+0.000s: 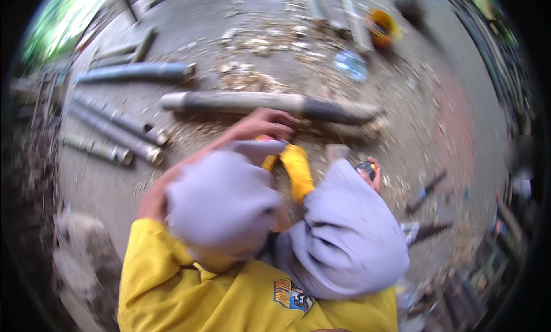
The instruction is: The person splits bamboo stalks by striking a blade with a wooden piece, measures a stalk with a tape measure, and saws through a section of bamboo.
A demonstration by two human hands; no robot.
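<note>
Just past your bent left hand (265,124) lies a wooden pole (244,101); I can't tell that grip. Further right, your right hand (376,177) pinches a black thing (365,169).

Barred ahead by log (270,104), lying crosswise just beyond left hand (268,125). Hemmed at left by poles (115,131). Hampered between hands by bent right knee (350,208). Passable from right hand (375,177) over floor (404,140) toward upper right; obstructed farther right by long dark tool (426,192).
</note>
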